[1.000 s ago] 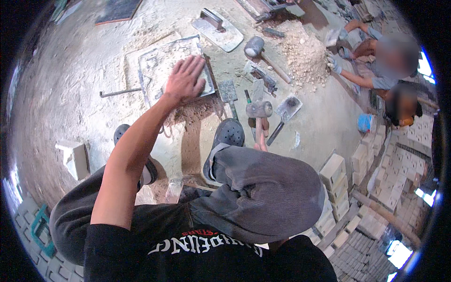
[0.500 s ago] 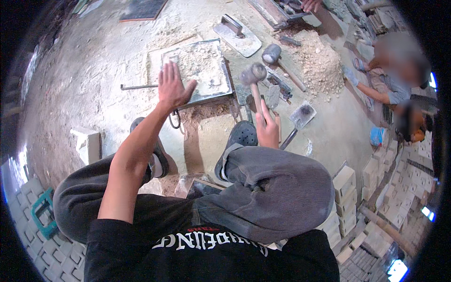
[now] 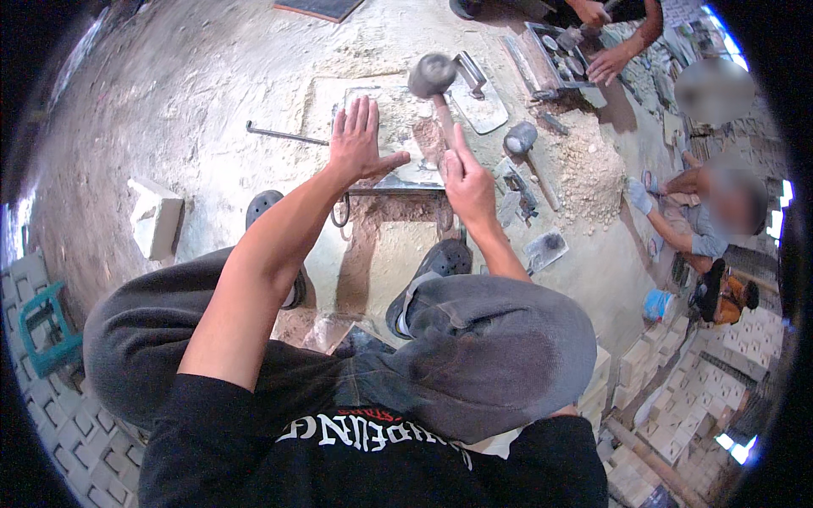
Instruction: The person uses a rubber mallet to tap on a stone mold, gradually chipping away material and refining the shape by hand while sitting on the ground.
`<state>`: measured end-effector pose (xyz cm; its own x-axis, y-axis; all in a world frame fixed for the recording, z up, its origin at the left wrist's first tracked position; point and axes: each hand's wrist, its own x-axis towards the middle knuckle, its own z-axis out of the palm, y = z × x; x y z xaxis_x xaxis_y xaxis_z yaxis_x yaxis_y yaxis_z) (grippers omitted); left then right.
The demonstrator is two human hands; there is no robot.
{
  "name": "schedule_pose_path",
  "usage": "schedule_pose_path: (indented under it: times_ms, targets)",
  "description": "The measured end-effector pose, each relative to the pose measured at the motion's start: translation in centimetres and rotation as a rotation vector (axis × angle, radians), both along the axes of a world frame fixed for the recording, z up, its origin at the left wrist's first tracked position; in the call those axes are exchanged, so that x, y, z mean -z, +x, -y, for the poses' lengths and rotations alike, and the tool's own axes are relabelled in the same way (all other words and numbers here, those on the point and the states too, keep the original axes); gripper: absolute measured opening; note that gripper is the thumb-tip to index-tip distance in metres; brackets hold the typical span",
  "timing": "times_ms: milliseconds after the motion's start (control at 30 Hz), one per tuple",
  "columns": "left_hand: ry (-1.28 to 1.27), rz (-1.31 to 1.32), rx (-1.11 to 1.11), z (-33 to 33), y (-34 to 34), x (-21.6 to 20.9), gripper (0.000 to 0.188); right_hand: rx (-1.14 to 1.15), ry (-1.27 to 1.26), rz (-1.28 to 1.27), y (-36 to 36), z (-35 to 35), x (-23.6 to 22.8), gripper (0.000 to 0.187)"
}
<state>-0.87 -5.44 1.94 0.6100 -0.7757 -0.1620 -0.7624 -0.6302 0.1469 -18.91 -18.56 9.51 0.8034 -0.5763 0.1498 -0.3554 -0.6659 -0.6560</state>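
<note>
A square metal mould (image 3: 394,192) filled with pale powder lies on the floor between my feet. Fingers pressed together and thumb stretched out, my left hand (image 3: 356,146) lies flat over the powder. My right hand (image 3: 471,184) is wrapped round the wooden handle of a mallet (image 3: 433,76), its dark head raised above the mould's far right part. Left of the mould, a thin metal rod (image 3: 284,134) with a bent end sticks out. Just beyond the mallet lies a flat metal float (image 3: 487,114) with a raised grip.
A second mallet (image 3: 520,138) lies to the right, beside a heap of powder (image 3: 593,165) and a small scoop (image 3: 546,249). A white block (image 3: 156,218) is at left. Co-workers' hands (image 3: 613,61) work at far right. Tiles (image 3: 694,411) are stacked at lower right.
My right hand has carried the mallet forward and left, from beside the mould to above it. My left hand stays flat on the powder. The view has shifted, showing more of a co-worker's arms.
</note>
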Motion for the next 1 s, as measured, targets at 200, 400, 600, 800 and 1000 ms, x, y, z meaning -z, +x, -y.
schedule_pose_path:
  times_ms: [200,400,600,800,1000]
  targets:
    - [-0.155,0.021,-0.059,-1.2,-1.5,0.9,0.13,0.04,0.032,-0.02,-1.7,-0.8,0.9,0.049]
    - [-0.124,0.047,-0.064,-1.9,-2.3,1.5,0.123,0.017,0.045,0.06,-1.1,-0.4,-1.7,0.05]
    - [-0.222,0.01,0.002,-1.8,-2.9,2.3,0.121,-0.039,-0.028,-0.158,-4.1,-0.7,2.0,0.051]
    - [-0.18,-0.007,0.075,0.8,-5.3,1.3,0.123,0.021,-0.022,0.053,-4.9,-0.9,1.5,0.051]
    - [-0.204,0.048,-0.083,-2.2,-3.7,1.6,0.126,-0.183,-0.022,-0.081,-3.0,-1.3,-1.9,0.052]
